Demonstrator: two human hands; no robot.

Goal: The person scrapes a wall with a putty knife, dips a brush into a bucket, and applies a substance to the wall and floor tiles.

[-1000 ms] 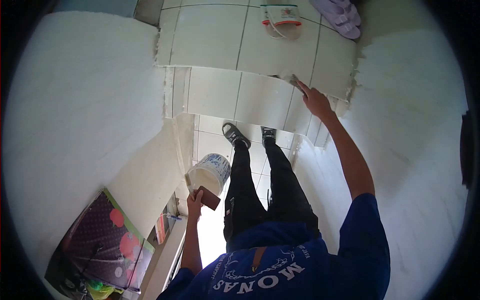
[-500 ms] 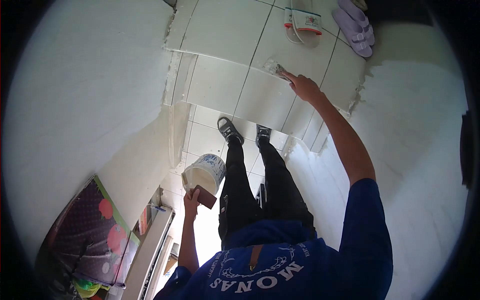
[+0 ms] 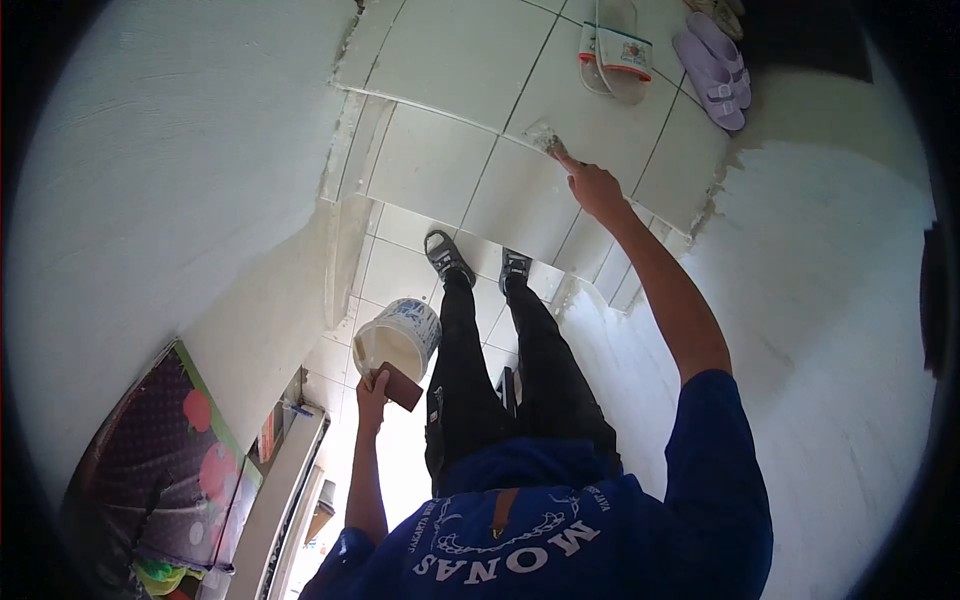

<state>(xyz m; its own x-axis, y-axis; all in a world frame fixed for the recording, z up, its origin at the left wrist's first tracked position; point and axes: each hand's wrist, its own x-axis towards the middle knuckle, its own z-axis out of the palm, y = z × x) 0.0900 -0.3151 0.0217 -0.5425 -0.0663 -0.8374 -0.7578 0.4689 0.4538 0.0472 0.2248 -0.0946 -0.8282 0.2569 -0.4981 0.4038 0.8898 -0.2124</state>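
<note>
My right hand (image 3: pixel 598 190) is closed round the handle of a putty knife (image 3: pixel 552 142), with the index finger stretched along it. The knife's whitish, smeared blade is at the front edge of the tiled step (image 3: pixel 440 150). Lower left, my left hand (image 3: pixel 370 398) is closed on a flat brown rectangular piece (image 3: pixel 402 388), whose exact kind I cannot make out. That hand is at the near rim of a white bucket (image 3: pixel 415 318) with blue markings; its mouth faces me. Whether the fingers also grip the bucket is hidden.
Clear-soled sandals (image 3: pixel 625 55) and lilac slippers (image 3: pixel 712 75) stand on the upper tiles. White walls rise on both sides, the right wall (image 3: pixel 810 260) patchy. A dark patterned cover (image 3: pixel 160 460) and a shelf (image 3: pixel 285 490) stand at lower left. My feet are below the step.
The view has shifted and turned slightly. The putty knife is a little further left along the step edge. My left hand keeps the brown piece by the bucket.
</note>
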